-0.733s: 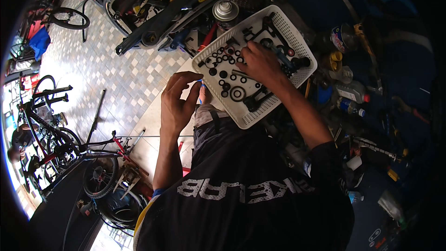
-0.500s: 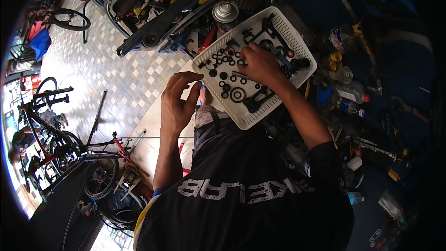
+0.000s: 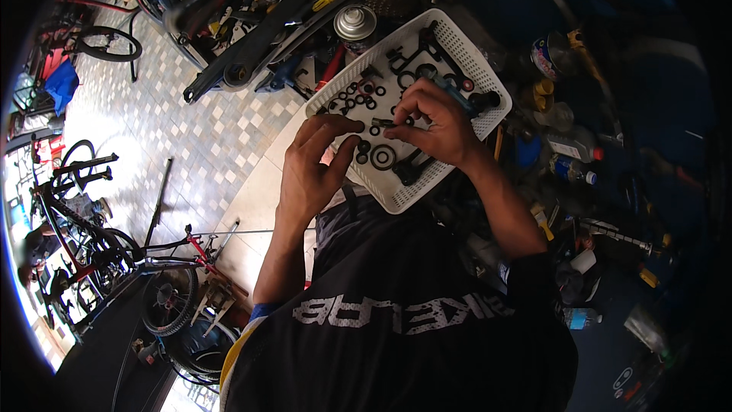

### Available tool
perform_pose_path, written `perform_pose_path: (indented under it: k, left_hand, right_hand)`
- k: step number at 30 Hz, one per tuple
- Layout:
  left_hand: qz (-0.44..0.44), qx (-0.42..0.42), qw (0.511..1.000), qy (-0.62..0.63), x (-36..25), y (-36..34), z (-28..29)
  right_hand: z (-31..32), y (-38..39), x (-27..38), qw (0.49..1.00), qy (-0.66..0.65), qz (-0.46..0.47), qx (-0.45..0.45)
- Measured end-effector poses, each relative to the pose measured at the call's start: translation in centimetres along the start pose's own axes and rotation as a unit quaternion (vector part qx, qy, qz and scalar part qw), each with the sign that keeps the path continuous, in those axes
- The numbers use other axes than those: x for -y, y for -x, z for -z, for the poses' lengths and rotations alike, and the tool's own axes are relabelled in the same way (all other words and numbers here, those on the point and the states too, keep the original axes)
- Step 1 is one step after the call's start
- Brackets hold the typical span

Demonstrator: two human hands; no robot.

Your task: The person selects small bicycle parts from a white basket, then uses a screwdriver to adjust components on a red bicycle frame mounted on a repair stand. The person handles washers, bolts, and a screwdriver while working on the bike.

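Note:
Small dark rings and bike parts lie in a white plastic basket (image 3: 412,200) before me. Over its middle, my right hand (image 3: 438,123) pinches a short metal rod (image 3: 383,123) between thumb and fingers. My left hand (image 3: 313,164) hovers at the basket's left side, thumb and fingers apart with nothing between them. Close to its fingertips lies a large round ring (image 3: 383,157), with several small black rings (image 3: 364,95) farther up. A black part (image 3: 412,172) rests along the near right wall. Some pieces are hidden under my right hand.
A spray can (image 3: 355,24) stands just beyond the basket, beside a heap of tools and a long dark bar (image 3: 252,53). Bottles (image 3: 572,172) and clutter lie to the right. Bicycles (image 3: 84,236) and a wheel (image 3: 169,297) are on the left, by the tiled floor (image 3: 183,130).
My right hand has drawn back toward me and now holds the metal rod. My left hand has moved right, over the basket's edge. The view has shifted slightly.

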State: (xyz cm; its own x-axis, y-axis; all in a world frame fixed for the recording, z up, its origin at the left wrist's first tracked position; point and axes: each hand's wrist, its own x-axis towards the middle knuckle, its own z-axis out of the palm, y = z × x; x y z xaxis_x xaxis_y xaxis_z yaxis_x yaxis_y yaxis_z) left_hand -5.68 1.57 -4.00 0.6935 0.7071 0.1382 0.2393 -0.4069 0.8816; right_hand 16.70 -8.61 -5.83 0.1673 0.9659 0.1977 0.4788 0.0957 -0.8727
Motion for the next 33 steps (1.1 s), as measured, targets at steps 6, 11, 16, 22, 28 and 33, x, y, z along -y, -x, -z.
perform_pose_path:
  k: [6, 11, 16, 22, 28, 33]
  left_hand:
    - [0.005, -0.006, 1.0, -0.007, 0.0, -0.3, -0.1]
    - [0.018, -0.022, 0.999, 0.02, 3.3, 1.8, 0.1]
    - [-0.038, -0.026, 0.998, -0.049, 1.7, 0.3, 1.5]
    - [0.013, -0.083, 0.993, -0.089, 0.4, 3.1, 3.8]
    - [0.028, -0.095, 0.991, -0.089, -0.1, 4.7, 3.2]
    - [-0.003, -0.131, 0.987, -0.097, -0.8, 5.8, 3.2]
  right_hand:
    - [-0.4, 0.6, -2.7, 0.972, 0.211, -0.098, 0.036]
    - [-2.5, -0.1, -4.9, 0.946, 0.252, -0.174, 0.106]
    - [-2.6, -0.8, -7.3, 0.95, 0.255, -0.149, 0.102]
    - [-3.8, -2.3, -4.7, 0.917, 0.325, -0.154, 0.171]
    - [-3.3, -2.2, -6.0, 0.908, 0.356, -0.122, 0.183]
    - [-3.7, -2.3, -5.7, 0.907, 0.36, -0.119, 0.182]
